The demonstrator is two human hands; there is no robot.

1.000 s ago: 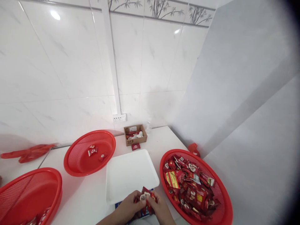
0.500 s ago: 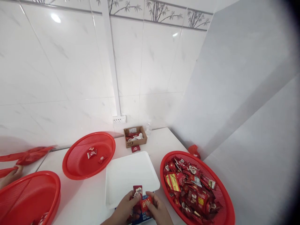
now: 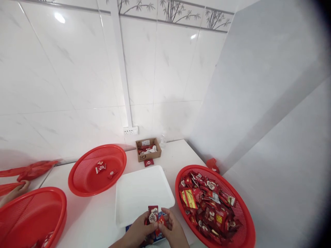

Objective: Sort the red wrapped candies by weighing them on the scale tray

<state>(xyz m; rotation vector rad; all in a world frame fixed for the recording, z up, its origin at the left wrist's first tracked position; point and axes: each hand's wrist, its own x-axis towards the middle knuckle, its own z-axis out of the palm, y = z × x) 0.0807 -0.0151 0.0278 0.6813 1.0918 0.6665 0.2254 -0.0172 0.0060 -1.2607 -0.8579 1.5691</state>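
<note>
Dark red packet [image 3: 153,213] and brighter red packet [image 3: 161,220] are held close together at the near edge of the white tray [image 3: 142,189], the first gripped by the fingers of the left hand [image 3: 140,228], the second pinched by those of the right hand [image 3: 175,230]. Other packets [image 3: 210,213] are heaped in the red basket [image 3: 244,213] at right.

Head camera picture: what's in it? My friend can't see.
A person's left hand and right hand hold red packets near a white tray. A red basket heaped with packets sits to the right; two more red baskets are at left.
</note>
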